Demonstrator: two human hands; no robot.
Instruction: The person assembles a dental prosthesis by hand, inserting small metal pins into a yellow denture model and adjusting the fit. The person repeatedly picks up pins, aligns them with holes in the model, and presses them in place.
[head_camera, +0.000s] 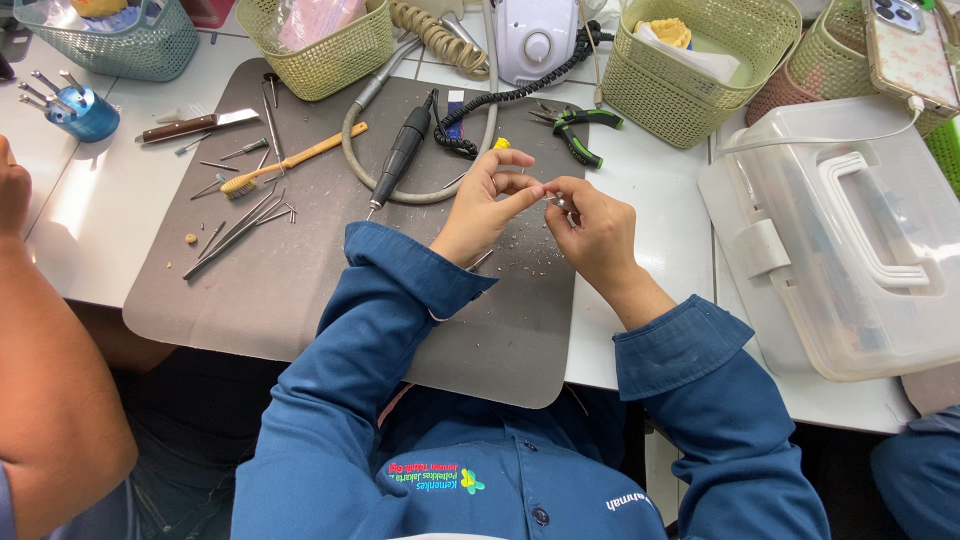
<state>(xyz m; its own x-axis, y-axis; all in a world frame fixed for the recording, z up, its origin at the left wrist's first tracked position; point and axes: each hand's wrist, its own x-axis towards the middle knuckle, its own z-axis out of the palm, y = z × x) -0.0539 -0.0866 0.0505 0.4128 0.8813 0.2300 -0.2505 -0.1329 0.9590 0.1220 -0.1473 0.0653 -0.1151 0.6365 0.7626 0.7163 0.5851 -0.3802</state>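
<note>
My left hand (487, 203) and my right hand (592, 228) meet above the grey work mat (300, 270), fingertips almost touching. Between them is a thin, small metal piece (556, 200), a bit of wire, pinched by the right fingers with the left fingers closed on its other end. Both sleeves are blue. A black rotary handpiece (400, 152) lies on the mat just left of my left hand, its coiled cable running back to a white motor unit (535, 38). Green-handled pliers (578, 128) lie just beyond my hands.
Several metal hand tools (240, 222), a wooden-handled brush (290, 160) and a knife (195, 125) lie on the mat's left. Green baskets (690, 80) stand at the back. A clear plastic case (850, 240) sits right, a phone (910, 50) beyond it. Another person's arm (50, 400) is at left.
</note>
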